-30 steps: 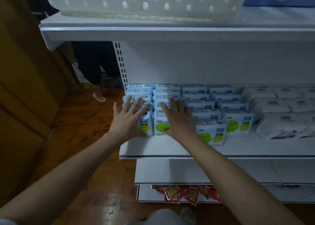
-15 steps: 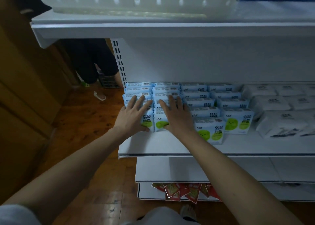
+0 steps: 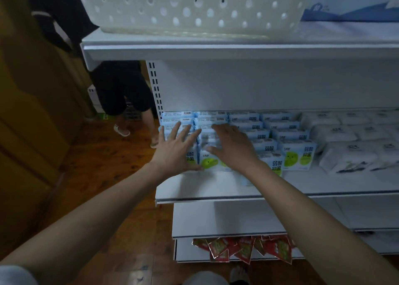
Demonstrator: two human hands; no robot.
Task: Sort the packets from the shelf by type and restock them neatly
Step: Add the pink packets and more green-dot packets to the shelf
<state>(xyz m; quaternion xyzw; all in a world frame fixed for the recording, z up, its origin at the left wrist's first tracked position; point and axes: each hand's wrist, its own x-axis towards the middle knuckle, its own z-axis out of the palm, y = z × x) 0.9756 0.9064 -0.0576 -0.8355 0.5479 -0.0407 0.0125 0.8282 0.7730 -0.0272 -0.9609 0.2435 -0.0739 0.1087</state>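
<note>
Down at six o'clock, red sachets (image 3: 244, 249) spill off the bottom shelf. Higher up, the left hand (image 3: 172, 153) and right hand (image 3: 233, 148), fingers straight and spread, press the blue packets (image 3: 298, 155) standing rowed on the middle shelf (image 3: 216, 189); white packets (image 3: 354, 148) at two o'clock.

Top shelf (image 3: 216, 51): a basket (image 3: 190, 8) stands on it, a box (image 3: 354, 1) to its right.
Middle shelf (image 3: 216, 189): rows of packets (image 3: 280, 133) on the left half, running front to back; soft packs (image 3: 356, 137) to their right.
Hands: left hand (image 3: 174, 153) and right hand (image 3: 233, 148) lie side by side on the two leftmost packet rows.
Bottom shelf (image 3: 190, 250): sachets (image 3: 244, 248) hang over its front edge.
Floor (image 3: 103, 176): left of the shelving; another person's legs (image 3: 127, 96) stand behind it.
</note>
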